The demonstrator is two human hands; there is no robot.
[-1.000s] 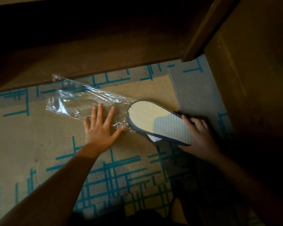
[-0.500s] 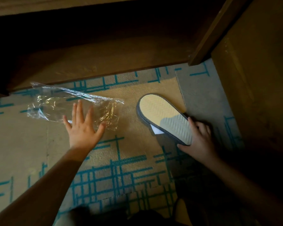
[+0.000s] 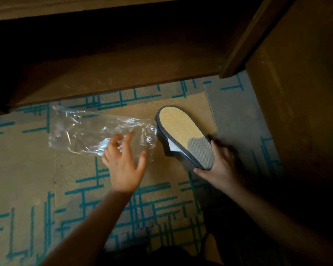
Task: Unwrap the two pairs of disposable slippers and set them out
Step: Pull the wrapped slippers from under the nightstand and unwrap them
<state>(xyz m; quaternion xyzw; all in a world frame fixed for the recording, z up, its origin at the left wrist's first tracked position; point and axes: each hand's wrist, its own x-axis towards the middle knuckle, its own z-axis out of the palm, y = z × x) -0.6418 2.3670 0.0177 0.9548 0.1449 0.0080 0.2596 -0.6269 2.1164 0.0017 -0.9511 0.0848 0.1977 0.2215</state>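
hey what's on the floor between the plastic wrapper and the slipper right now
Nothing: in the head view the wrapper's crinkled right edge nearly meets the slipper, with only a sliver of bare carpet between.

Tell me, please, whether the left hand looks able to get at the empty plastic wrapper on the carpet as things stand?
Probably yes: the left hand is open, its fingertips already over the near edge of the plastic wrapper, with nothing between them.

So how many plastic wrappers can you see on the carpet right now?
1: an empty clear wrapper under the left hand, left of the slippers. Any second wrapper is out of view.
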